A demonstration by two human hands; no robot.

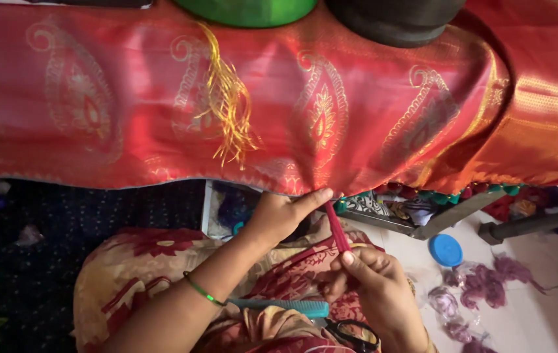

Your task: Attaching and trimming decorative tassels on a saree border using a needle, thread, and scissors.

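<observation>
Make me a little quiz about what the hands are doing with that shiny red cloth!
1. True or false: the left hand pinches the lower edge of the red cloth.
2. What does the right hand grip: A) the teal comb, B) a bundle of red threads, C) the blue lid?
3. Fill in: loose ______ coloured threads lie on top of the cloth.

Key
1. True.
2. B, the red threads run up to the cloth's edge; the comb lies on the lap and the blue lid on the floor.
3. Yellow (golden).
</observation>
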